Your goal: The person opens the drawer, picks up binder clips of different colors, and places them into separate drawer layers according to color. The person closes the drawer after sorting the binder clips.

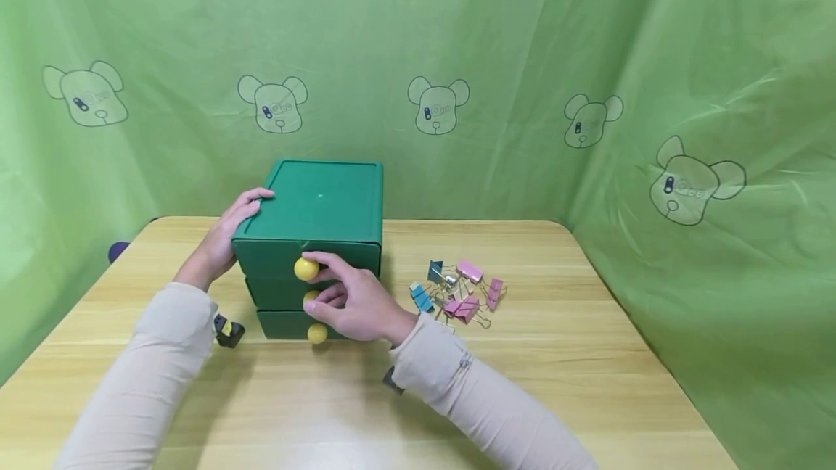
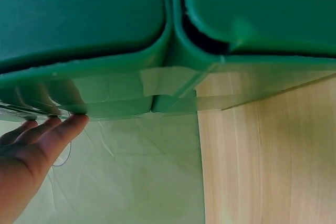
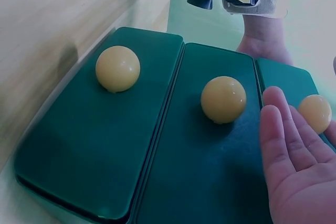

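Observation:
A green three-drawer box [image 1: 320, 198] with round yellow knobs stands on the table, its drawers closed. My left hand [image 1: 225, 234] steadies the box's left side, fingertips at the top edge; in the left wrist view its straight fingers touch the green side wall. My right hand [image 1: 359, 303] is in front of the drawers. Its index fingertip touches the top knob [image 1: 306, 269] from above, and the thumb lies low by the partly covered middle knob [image 1: 310, 297]. Below shows the bottom knob [image 1: 317, 334]. In the right wrist view, fingers extend beside the top knob [image 3: 315, 114].
Several binder clips [image 1: 465, 309] in pink, blue and other colours lie in a loose pile right of the box on the wooden table [image 1: 555, 383]. A green curtain [image 1: 496, 35] with bear-head drawings hangs behind and to the sides. Something purple [image 1: 117, 251] shows beyond the table's left edge.

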`<state>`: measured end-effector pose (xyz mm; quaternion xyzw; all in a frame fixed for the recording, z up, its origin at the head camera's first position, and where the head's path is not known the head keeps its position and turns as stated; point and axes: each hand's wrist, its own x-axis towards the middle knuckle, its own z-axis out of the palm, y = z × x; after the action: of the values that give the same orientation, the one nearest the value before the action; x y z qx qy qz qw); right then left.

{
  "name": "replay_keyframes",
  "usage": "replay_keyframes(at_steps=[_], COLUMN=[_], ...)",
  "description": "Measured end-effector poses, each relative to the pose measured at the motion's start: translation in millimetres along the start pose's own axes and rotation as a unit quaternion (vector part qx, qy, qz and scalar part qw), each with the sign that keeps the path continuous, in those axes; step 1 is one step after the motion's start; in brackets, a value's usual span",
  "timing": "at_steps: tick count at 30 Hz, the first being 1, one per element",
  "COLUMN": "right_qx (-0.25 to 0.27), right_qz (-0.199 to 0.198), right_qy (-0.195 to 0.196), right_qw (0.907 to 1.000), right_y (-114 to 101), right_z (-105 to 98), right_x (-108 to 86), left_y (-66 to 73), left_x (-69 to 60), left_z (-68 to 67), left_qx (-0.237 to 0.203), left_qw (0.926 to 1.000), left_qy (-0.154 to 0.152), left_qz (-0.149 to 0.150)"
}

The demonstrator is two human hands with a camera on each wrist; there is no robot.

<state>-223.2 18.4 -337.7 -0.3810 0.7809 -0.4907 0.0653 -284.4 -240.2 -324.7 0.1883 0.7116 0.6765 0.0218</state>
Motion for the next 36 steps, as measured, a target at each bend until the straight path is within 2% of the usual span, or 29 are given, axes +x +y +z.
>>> replay_keyframes(at_steps=[12,16,28,36], right_qx=[-0.002,-0.007,-0.015,-0.047], right_qz=[-0.012,-0.017,-0.066,-0.091], right_qy=[-0.016,-0.021,-0.047,-0.061], right_qw=[0.9998,0.9996,0.9966,0.9929], right_y=[-6.4,-8.6,-15.7,-24.8], right_z=[0.7,2.0,9.7,11.7], right_x=[-12.3,-16.5,-33.0,-41.7], left_y=[0.5,-0.2,-1.3,0.1], left_x=[-0.5,-0.5,-2.3,-2.9], left_z=[0.4,-1.0,-3.9,-4.4], left_qx=[0.011,0.028,0.093,0.091], left_qw=[0.9999,0.9996,0.9954,0.9955], left_qy=[0.002,0.002,0.019,0.022], left_qz=[-0.009,-0.01,-0.012,-0.017])
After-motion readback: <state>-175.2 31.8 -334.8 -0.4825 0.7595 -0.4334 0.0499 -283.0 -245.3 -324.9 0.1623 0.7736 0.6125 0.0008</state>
